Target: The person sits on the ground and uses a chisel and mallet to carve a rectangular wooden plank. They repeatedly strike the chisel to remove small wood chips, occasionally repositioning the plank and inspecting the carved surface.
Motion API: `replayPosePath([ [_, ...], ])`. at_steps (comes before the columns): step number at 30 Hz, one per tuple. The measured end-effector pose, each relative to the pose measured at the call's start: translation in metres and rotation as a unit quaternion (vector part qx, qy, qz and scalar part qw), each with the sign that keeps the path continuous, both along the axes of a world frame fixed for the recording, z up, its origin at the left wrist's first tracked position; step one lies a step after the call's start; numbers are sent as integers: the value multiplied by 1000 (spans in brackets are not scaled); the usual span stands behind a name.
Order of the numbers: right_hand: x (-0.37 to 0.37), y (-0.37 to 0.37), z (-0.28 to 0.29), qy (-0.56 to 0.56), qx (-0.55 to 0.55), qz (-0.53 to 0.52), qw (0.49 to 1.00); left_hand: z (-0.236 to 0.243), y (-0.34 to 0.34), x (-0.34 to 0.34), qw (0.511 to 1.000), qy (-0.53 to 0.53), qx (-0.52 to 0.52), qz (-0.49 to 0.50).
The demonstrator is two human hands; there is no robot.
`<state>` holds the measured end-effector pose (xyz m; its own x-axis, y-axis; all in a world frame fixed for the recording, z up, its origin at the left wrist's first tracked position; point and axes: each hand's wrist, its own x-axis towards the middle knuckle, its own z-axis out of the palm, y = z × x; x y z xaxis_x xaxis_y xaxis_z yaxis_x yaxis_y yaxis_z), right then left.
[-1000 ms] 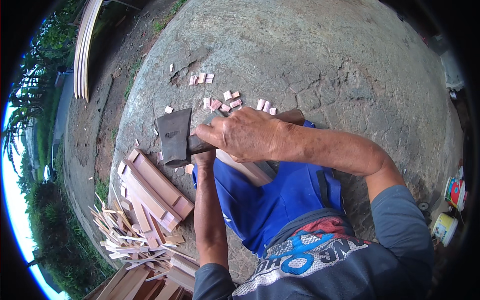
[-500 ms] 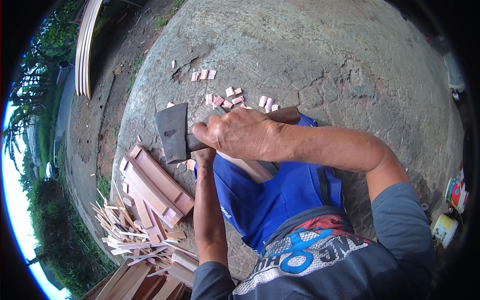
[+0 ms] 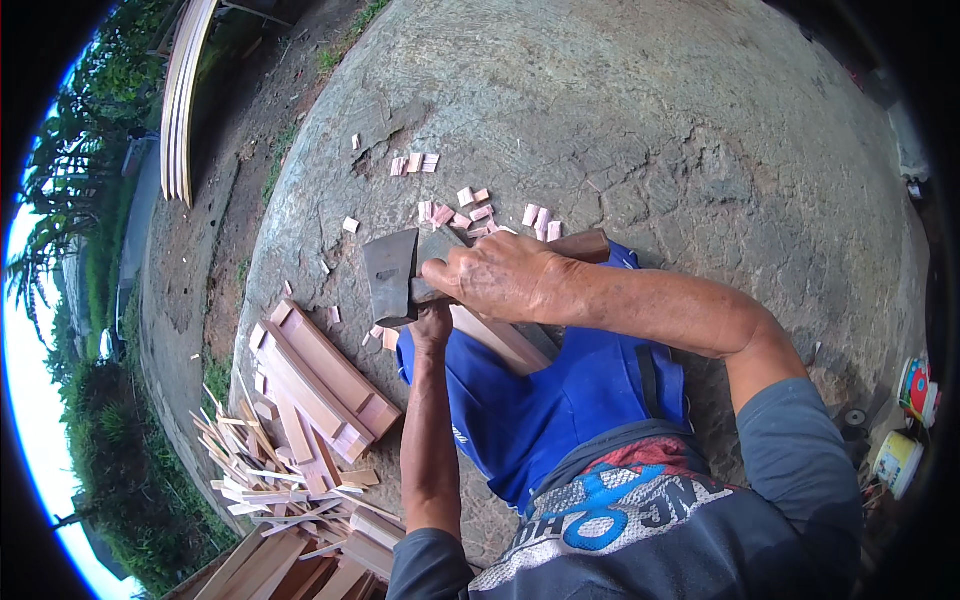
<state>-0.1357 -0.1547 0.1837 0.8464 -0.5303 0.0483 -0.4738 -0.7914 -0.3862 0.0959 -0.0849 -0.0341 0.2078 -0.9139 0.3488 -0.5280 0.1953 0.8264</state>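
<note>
Right now the right hand (image 3: 500,277) is wrapped tight around the wooden handle of a hatchet (image 3: 392,275), its grey blade pointing down beside the hand. Just under that blade, the left hand (image 3: 433,325) grips the end of a pale wooden strip (image 3: 497,339), fingers closed on it, though partly hidden. Small pink wood chips (image 3: 470,208) lie scattered on the stone slab (image 3: 650,130) beyond the hatchet. Stacked boards (image 3: 320,375) rest left of it.

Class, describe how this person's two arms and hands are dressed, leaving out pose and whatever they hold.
Both hands are bare: no gloves on the left hand or right hand. Forearms are uncovered. Grey sleeves end near the elbows. No rings or watch can be seen.
</note>
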Motion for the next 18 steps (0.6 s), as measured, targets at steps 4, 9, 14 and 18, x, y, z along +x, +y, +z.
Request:
replayPosePath([
  [4, -24, 1, -1, -20, 64, -52, 996, 35, -7, -26, 967, 247, 57, 8],
  [9, -19, 2, 7, -70, 62, -55, 994, 39, -17, -10, 982, 178, 58, -1],
  [14, -19, -5, 13, -146, 91, -53, 984, 92, -22, -48, 992, 121, -27, -33],
  [18, -19, -1, 29, -135, 17, -35, 990, 76, -18, -49, 980, 193, -3, -51],
])
